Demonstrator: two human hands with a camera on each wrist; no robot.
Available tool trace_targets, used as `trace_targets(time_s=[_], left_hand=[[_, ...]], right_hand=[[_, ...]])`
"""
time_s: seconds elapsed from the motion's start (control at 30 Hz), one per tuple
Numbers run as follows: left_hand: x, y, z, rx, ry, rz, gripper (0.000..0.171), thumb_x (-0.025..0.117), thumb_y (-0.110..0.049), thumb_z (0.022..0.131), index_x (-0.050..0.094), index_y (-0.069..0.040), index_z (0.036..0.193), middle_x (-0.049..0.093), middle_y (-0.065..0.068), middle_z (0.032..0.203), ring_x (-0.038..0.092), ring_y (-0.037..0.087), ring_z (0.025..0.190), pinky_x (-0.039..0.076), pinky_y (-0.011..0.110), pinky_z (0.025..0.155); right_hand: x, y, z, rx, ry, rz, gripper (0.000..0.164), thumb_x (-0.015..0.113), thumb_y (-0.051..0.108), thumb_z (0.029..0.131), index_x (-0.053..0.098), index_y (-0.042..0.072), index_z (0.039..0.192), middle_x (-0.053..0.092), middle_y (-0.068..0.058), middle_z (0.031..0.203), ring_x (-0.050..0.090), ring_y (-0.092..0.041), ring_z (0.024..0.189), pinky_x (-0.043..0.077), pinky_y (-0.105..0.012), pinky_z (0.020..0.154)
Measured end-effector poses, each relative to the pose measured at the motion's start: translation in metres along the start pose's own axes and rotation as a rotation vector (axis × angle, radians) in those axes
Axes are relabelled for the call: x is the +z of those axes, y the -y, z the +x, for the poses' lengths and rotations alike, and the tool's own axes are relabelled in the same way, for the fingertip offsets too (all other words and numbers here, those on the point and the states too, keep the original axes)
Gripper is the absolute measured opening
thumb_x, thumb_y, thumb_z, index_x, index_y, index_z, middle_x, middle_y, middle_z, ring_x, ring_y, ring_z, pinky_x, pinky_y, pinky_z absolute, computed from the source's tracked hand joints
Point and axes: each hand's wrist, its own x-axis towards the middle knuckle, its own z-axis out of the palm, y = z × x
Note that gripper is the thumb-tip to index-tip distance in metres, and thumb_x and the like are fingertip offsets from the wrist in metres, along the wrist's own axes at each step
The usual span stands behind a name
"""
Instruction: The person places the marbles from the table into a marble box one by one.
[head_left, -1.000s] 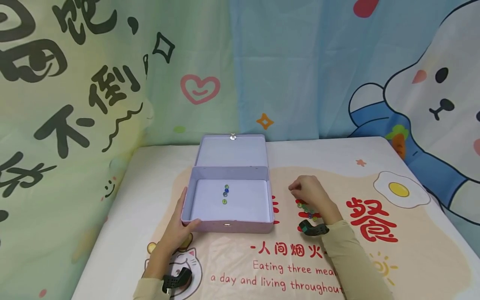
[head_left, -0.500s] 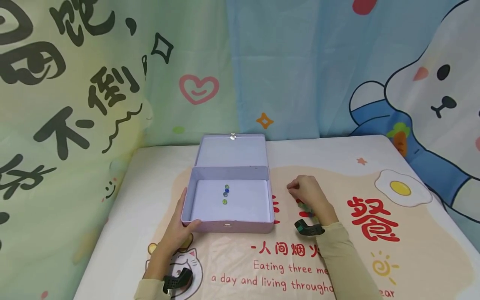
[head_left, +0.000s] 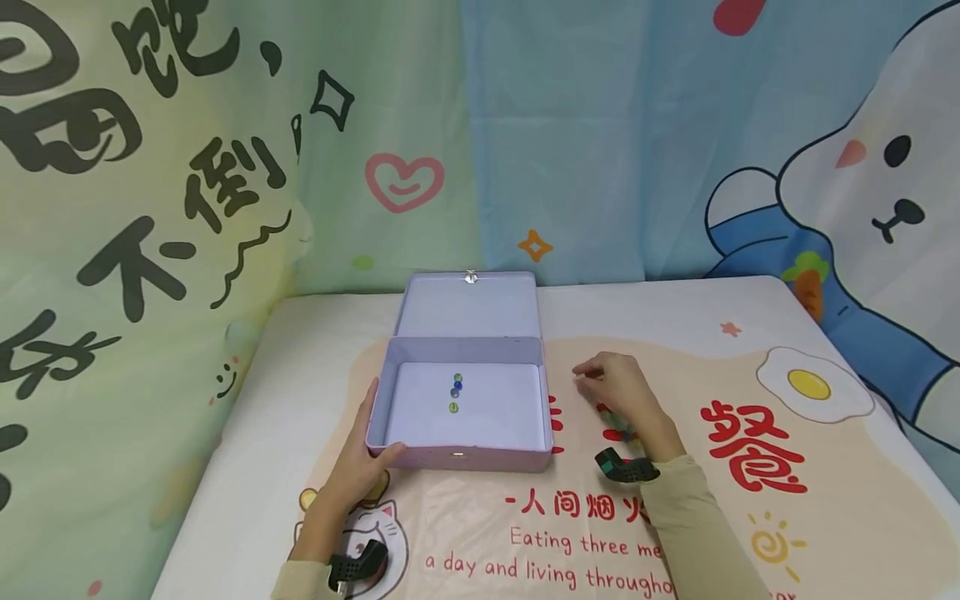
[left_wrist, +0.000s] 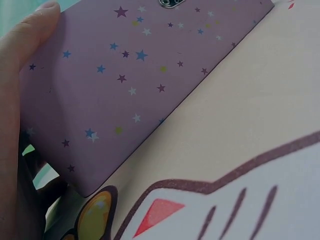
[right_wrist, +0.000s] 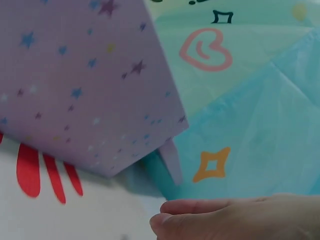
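A lilac tin box (head_left: 459,458) stands on the table with its lid (head_left: 476,304) raised at the back. Several small glass marbles (head_left: 457,385), green and blue, lie in a short line on its floor. My left hand (head_left: 352,471) grips the box's front left corner; the thumb (left_wrist: 35,30) presses the star-printed front wall. To the box's right, my right hand (head_left: 618,387) hovers with bent fingers, thumb and index tips close together (right_wrist: 200,220). Whether anything sits between those tips is hidden. More marbles (head_left: 618,423) lie on the table, partly covered by the right wrist.
A printed tablecloth (head_left: 570,575) with red lettering covers the table. Behind it hangs a patterned curtain (head_left: 562,150), close to the lid's back. Black straps with devices (head_left: 626,467) sit on both wrists.
My right hand has shifted slightly left towards the box, and its wrist covers more of the loose marbles. My left hand and the marbles in the box stay as they were.
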Motion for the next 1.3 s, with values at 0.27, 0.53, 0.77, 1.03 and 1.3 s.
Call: trace_targets(time_s=[0.27, 0.53, 0.77, 1.03, 1.3], left_hand=[[-0.001, 0.001, -0.002, 0.005, -0.001, -0.005, 0.103, 0.071, -0.026, 0.078, 0.001, -0.032, 0.153, 0.005, 0.003, 0.162, 0.013, 0.041, 0.145, 0.019, 0.069, 0.106], [-0.003, 0.001, -0.003, 0.004, -0.001, 0.003, 0.104, 0.072, -0.027, 0.078, 0.001, -0.033, 0.153, 0.006, 0.003, 0.162, 0.013, 0.04, 0.145, 0.019, 0.068, 0.107], [-0.003, 0.001, -0.003, 0.005, -0.005, -0.007, 0.103, 0.072, -0.026, 0.078, 0.001, -0.037, 0.152, 0.007, 0.003, 0.161, 0.015, 0.04, 0.145, 0.02, 0.067, 0.107], [-0.003, -0.001, -0.001, 0.004, -0.002, -0.01, 0.103, 0.071, -0.025, 0.079, 0.0, -0.039, 0.152, 0.006, 0.002, 0.161, 0.014, 0.039, 0.145, 0.019, 0.067, 0.107], [-0.002, -0.001, 0.002, 0.02, 0.011, -0.01, 0.102, 0.068, -0.021, 0.08, -0.001, -0.04, 0.151, 0.006, 0.002, 0.161, 0.014, 0.038, 0.145, 0.019, 0.068, 0.107]], right_hand=[[-0.005, 0.02, -0.008, -0.079, -0.055, 0.042, 0.022, 0.068, 0.013, 0.087, 0.072, 0.006, 0.107, 0.07, -0.011, 0.105, 0.064, -0.027, 0.098, 0.055, -0.041, 0.083], [-0.012, 0.035, -0.014, -0.156, -0.087, 0.053, 0.022, 0.068, 0.013, 0.087, 0.073, 0.007, 0.107, 0.07, -0.011, 0.104, 0.066, -0.028, 0.097, 0.057, -0.039, 0.079], [-0.018, 0.049, -0.019, -0.183, -0.091, 0.062, 0.021, 0.069, 0.013, 0.086, 0.073, 0.008, 0.107, 0.069, -0.008, 0.104, 0.066, -0.024, 0.095, 0.056, -0.039, 0.081], [-0.014, 0.066, -0.019, -0.172, -0.038, 0.102, 0.023, 0.07, 0.013, 0.085, 0.073, 0.008, 0.107, 0.068, -0.006, 0.102, 0.065, -0.021, 0.094, 0.056, -0.038, 0.082], [-0.008, 0.077, -0.014, -0.254, -0.004, 0.116, 0.019, 0.069, 0.008, 0.085, 0.073, 0.005, 0.104, 0.067, -0.007, 0.1, 0.064, -0.019, 0.091, 0.057, -0.034, 0.078]])
